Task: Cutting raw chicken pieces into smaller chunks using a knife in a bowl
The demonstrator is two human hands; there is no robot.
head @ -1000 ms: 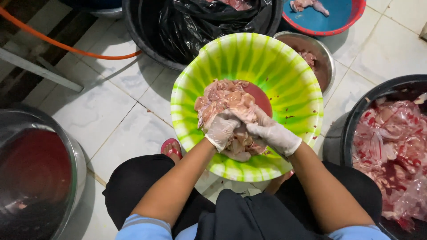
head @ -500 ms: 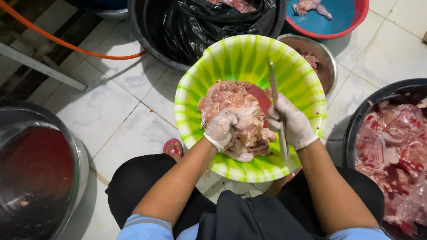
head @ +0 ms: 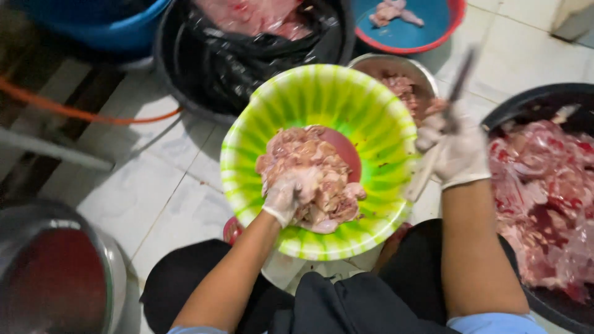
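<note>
White tiled floor point(head: 154, 185), basins all round. Green bowl point(head: 371, 105) centre: left hand point(head: 283, 198) clamped on raw meat point(head: 312, 173) inside; right hand point(head: 458, 148) beside rim, closed round blurred knife point(head: 461, 80). Cutting step; steady blade needed.

Gloved left hand point(head: 283, 196) curled downward, gloved right hand point(head: 456, 148) raised, fingers closed

Pale pink raw meat pieces point(head: 318, 176) heaped in a striped green bowl point(head: 371, 111); blurred knife point(head: 459, 83) upright beside it
</note>
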